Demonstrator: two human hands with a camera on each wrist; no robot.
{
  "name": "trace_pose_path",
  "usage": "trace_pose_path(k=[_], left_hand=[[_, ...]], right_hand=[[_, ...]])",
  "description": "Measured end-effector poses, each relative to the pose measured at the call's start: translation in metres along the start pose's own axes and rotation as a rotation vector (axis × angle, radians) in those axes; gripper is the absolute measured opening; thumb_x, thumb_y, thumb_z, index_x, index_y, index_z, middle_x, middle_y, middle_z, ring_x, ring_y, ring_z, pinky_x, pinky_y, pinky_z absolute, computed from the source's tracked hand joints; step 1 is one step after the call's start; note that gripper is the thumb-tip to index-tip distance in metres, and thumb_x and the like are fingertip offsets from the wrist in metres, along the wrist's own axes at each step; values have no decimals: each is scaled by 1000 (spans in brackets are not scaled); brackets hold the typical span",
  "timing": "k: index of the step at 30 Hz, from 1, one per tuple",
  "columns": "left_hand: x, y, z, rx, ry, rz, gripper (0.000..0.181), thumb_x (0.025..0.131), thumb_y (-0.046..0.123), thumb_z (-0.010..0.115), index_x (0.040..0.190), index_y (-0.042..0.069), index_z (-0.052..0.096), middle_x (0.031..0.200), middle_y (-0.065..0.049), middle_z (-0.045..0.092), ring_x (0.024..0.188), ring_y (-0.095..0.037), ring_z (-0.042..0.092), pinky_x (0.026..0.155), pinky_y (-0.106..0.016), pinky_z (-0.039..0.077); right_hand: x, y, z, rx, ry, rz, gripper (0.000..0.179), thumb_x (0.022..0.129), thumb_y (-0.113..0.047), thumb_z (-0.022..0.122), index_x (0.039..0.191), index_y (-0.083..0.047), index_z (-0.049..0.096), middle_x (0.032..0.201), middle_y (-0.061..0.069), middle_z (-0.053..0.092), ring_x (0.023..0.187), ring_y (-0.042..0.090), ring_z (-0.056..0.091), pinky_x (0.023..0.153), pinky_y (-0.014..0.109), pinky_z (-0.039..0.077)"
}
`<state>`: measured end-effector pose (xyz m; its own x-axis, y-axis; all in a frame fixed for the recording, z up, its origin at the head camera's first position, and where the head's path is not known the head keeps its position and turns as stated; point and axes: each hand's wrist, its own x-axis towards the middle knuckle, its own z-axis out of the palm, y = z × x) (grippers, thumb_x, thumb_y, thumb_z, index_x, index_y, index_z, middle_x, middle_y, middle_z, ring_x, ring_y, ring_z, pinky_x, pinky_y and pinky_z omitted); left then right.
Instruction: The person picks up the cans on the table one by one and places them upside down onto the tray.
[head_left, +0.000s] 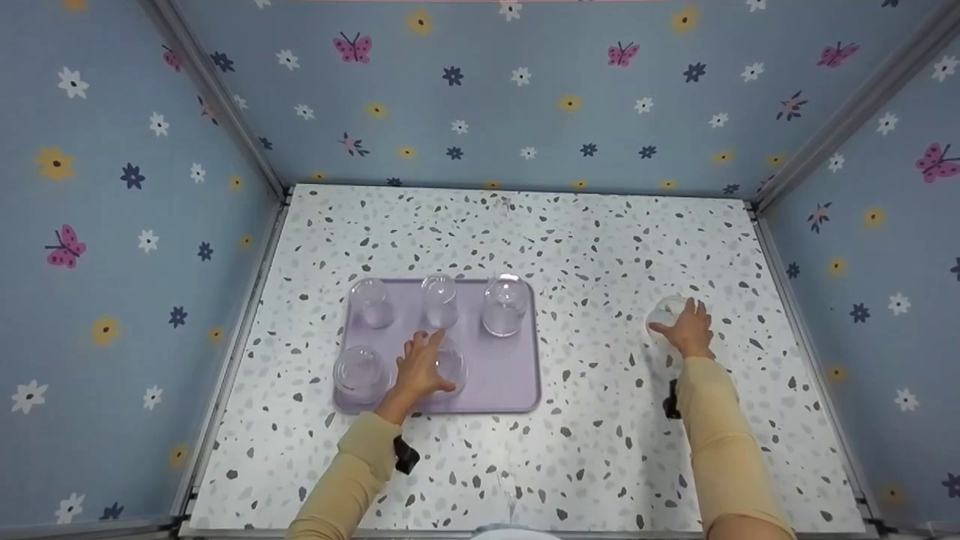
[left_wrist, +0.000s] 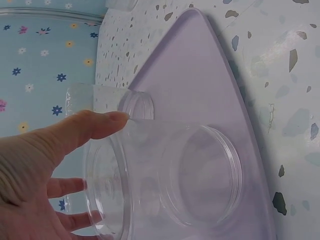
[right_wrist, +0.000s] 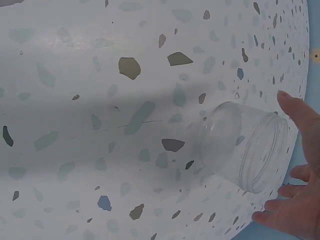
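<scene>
On the lilac tray (head_left: 495, 382) stand several clear jars. My left hand (head_left: 418, 369) spans the front middle jar (left_wrist: 205, 175) from its left side, thumb at the near side of its rim and fingers around the far side. This jar is upright, its base close on the tray. To its left is another clear jar (head_left: 361, 373). Far to the right, my right hand (head_left: 690, 330) is spread around the rim of a clear jar (right_wrist: 245, 145) that stands on the speckled table. In the right wrist view a gap shows between the thumb and that jar.
Along the tray's back edge are a left jar (head_left: 373, 304), a middle jar (head_left: 441, 300) and a wider right one (head_left: 505, 306). Flowered blue panels (head_left: 525, 97) enclose the speckled tabletop (head_left: 585, 247) at the back and both sides.
</scene>
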<state>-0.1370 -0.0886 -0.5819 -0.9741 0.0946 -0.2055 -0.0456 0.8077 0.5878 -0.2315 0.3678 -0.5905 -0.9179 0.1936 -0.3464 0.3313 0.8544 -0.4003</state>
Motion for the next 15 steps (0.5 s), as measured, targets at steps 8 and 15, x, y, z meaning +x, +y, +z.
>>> trace_pose_path(k=[8,15], left_hand=[[0,0,-2,22,-3,4,97,49,15,85,133,3,37,127,-26,33,113,-41,33,81,-57,34],[1,2,-4,46,-30,-7,98,48,16,86,133,4,37,127,-26,33,113,-41,33,83,-59,33]], right_hand=[[3,3,2,70,-22,49,101,80,-36,63,136,9,-8,139,33,-8,124,51,0,98,60,10],[1,9,4,131,-29,103,102,80,-38,62,137,5,-12,140,30,-14,126,47,-4,98,60,9]])
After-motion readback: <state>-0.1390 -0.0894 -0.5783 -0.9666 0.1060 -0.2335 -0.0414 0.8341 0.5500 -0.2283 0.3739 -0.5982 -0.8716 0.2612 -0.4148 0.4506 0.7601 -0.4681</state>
